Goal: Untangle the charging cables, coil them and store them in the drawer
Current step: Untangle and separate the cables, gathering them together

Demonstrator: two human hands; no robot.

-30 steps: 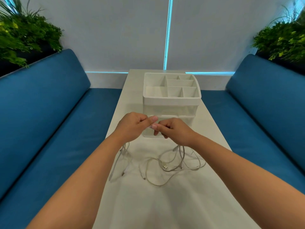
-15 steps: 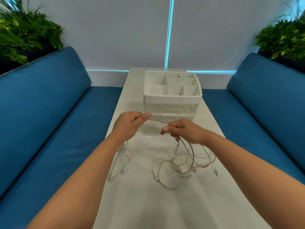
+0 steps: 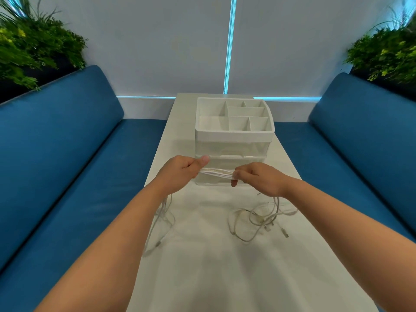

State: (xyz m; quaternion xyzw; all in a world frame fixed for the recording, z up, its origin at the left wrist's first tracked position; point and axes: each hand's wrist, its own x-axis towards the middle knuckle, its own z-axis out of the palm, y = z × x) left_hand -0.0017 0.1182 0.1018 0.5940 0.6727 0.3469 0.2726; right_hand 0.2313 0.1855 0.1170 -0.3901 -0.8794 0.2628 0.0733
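Observation:
A bundle of white charging cables (image 3: 216, 172) is stretched taut between my two hands above the white table (image 3: 202, 278). My left hand (image 3: 180, 172) grips one end of the bundle, and loose ends (image 3: 161, 224) hang from it down to the table. My right hand (image 3: 258, 180) pinches the other end, with a tangled heap of cable (image 3: 261, 219) lying below it on the table. Just behind my hands stands a white organizer (image 3: 234, 134) with a divided top tray and clear drawers (image 3: 231, 149) underneath, which look closed.
Blue cushioned benches (image 3: 67, 154) (image 3: 364, 143) run along both sides of the narrow table. Green plants (image 3: 33, 46) (image 3: 387, 50) sit behind each bench back. A white wall with a glowing strip closes the far end.
My hands have drawn apart, stretching a length of the cable bundle between them. The tangled heap on the table has shifted to the right with my right hand.

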